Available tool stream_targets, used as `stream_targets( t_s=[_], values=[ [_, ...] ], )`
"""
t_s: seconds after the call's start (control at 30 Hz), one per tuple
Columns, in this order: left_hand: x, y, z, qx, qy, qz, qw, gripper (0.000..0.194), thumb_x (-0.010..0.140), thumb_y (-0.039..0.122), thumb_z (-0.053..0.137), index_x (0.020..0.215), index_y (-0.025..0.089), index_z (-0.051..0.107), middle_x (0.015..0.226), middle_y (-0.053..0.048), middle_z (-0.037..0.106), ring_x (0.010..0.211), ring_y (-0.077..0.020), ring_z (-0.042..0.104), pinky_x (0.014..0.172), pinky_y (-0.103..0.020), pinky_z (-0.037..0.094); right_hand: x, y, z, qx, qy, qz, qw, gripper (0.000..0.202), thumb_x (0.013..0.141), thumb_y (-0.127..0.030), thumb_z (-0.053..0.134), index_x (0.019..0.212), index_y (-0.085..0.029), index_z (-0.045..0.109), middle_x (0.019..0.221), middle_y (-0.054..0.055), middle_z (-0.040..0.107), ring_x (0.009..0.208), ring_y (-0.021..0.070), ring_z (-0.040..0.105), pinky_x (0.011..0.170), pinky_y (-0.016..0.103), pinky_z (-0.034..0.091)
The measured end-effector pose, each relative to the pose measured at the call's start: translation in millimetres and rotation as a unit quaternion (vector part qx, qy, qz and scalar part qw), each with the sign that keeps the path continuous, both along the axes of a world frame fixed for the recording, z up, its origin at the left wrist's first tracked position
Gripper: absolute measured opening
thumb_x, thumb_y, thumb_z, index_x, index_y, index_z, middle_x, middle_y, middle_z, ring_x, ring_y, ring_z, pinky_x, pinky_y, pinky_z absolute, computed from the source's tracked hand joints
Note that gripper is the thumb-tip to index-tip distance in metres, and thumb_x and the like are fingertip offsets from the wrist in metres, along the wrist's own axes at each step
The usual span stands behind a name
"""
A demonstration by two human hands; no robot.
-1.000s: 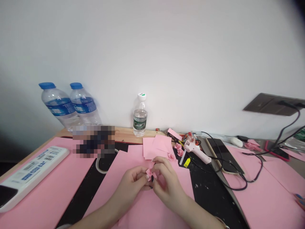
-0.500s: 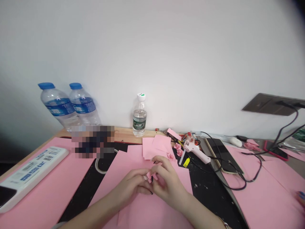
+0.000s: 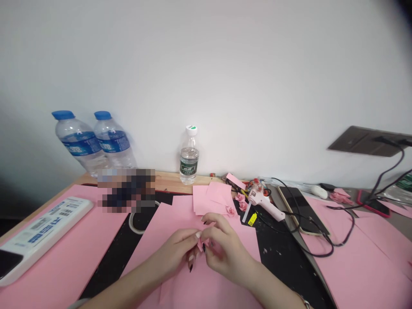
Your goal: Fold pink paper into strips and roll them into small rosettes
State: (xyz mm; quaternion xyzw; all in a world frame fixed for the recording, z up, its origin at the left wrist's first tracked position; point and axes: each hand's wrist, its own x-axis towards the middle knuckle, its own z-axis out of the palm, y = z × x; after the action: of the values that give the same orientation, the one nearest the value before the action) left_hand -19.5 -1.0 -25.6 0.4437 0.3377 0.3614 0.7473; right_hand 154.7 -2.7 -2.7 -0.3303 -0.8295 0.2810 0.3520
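Note:
Between my hands is a small folded pink paper piece [image 3: 201,245], above large pink sheets [image 3: 193,283]. My left hand [image 3: 178,251] pinches its left side with thumb and fingers. On the other side, my right hand [image 3: 223,249] has its fingertips closed on the same piece. Several pink paper roses [image 3: 231,211] lie just beyond my right hand, beside a stack of pink squares [image 3: 202,201]. A pale pink glue gun [image 3: 266,206] rests to the right of the roses, with a yellow tag near its nozzle.
Two large water bottles [image 3: 79,143] lean against the wall at back left, and a smaller bottle [image 3: 189,161] stands upright. A white box [image 3: 48,236] lies left, near a tape roll [image 3: 131,225]. Black cables cross a phone [image 3: 302,210] on the right.
My left fingers have shifted and now point further down around the paper piece. The piece has turned slightly between my hands. At the far right edge, a hand has left the view.

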Motion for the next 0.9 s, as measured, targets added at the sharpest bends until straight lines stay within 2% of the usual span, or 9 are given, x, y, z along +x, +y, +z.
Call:
stream_targets(
  t_s=[0.13, 0.23, 0.4, 0.5, 0.67, 0.8, 0.9],
  values=[
    [-3.3, 1.6, -2.2, -0.014, -0.002, -0.023, 1.000, 0.039, 0.078, 0.050, 0.062, 0.065, 0.014, 0.059, 0.052, 0.005, 0.038, 0.045, -0.0077, 0.030, 0.042, -0.021, 0.030, -1.4, -0.3, 3.2, -0.012, 0.008, 0.017, 1.000, 0.033, 0.069, 0.001, 0.054, 0.093, -0.020, 0.059, 0.118, 0.011, 0.049, 0.112, 0.0214, 0.054, 0.093, 0.031, 0.047],
    [-4.9, 2.2, -3.2, -0.024, -0.003, -0.040, 0.999, 0.039, 0.077, 0.050, 0.064, 0.064, 0.014, 0.060, 0.050, 0.005, 0.037, 0.044, -0.0073, 0.030, 0.042, -0.020, 0.030, -1.3, 0.0, 5.2, -0.033, 0.015, 0.042, 0.998, 0.037, 0.066, 0.004, 0.053, 0.093, -0.020, 0.059, 0.117, 0.010, 0.049, 0.114, 0.0210, 0.053, 0.095, 0.031, 0.046],
    [-4.2, 2.6, -3.0, -0.046, -0.036, -0.037, 0.998, 0.041, 0.077, 0.054, 0.065, 0.064, 0.015, 0.057, 0.052, 0.001, 0.051, 0.043, -0.0109, 0.047, 0.044, -0.024, 0.042, 0.4, 1.0, 7.2, -0.048, 0.027, 0.040, 0.998, 0.035, 0.068, 0.004, 0.052, 0.093, -0.020, 0.058, 0.115, 0.010, 0.049, 0.114, 0.0206, 0.053, 0.095, 0.031, 0.045],
    [-4.2, 2.7, 2.3, -0.056, -0.049, -0.015, 0.997, 0.037, 0.080, 0.050, 0.065, 0.069, 0.015, 0.059, 0.061, -0.002, 0.058, 0.053, -0.0134, 0.057, 0.054, -0.026, 0.048, 1.4, 0.9, 7.4, -0.043, 0.044, 0.005, 0.998, 0.035, 0.069, 0.004, 0.050, 0.093, -0.020, 0.056, 0.112, 0.009, 0.050, 0.112, 0.0209, 0.053, 0.095, 0.033, 0.044],
    [-3.0, 0.8, 10.2, -0.070, -0.070, 0.028, 0.995, 0.026, 0.081, 0.039, 0.070, 0.090, 0.015, 0.066, 0.077, -0.003, 0.061, 0.069, -0.0136, 0.060, 0.069, -0.028, 0.051, 0.0, -0.3, 4.6, -0.034, 0.064, -0.046, 0.996, 0.036, 0.069, 0.002, 0.053, 0.097, -0.021, 0.054, 0.113, 0.008, 0.051, 0.104, 0.0202, 0.055, 0.090, 0.033, 0.046],
    [-0.6, -1.4, 7.2, -0.048, -0.075, 0.025, 0.996, 0.024, 0.084, 0.037, 0.067, 0.098, 0.018, 0.066, 0.089, -0.004, 0.061, 0.082, -0.0165, 0.060, 0.078, -0.033, 0.051, -3.3, -0.1, 0.6, -0.026, 0.062, -0.056, 0.996, 0.027, 0.074, -0.002, 0.054, 0.093, -0.021, 0.054, 0.112, 0.009, 0.051, 0.109, 0.0214, 0.054, 0.093, 0.034, 0.045],
    [0.2, -1.8, 3.6, -0.031, -0.077, 0.019, 0.996, 0.023, 0.084, 0.036, 0.066, 0.099, 0.018, 0.066, 0.094, -0.005, 0.061, 0.090, -0.0197, 0.060, 0.083, -0.037, 0.050, -4.5, -0.1, -1.2, -0.018, 0.060, -0.067, 0.996, 0.028, 0.073, -0.001, 0.054, 0.092, -0.021, 0.053, 0.112, 0.009, 0.051, 0.111, 0.0216, 0.053, 0.093, 0.034, 0.045]
  ],
)
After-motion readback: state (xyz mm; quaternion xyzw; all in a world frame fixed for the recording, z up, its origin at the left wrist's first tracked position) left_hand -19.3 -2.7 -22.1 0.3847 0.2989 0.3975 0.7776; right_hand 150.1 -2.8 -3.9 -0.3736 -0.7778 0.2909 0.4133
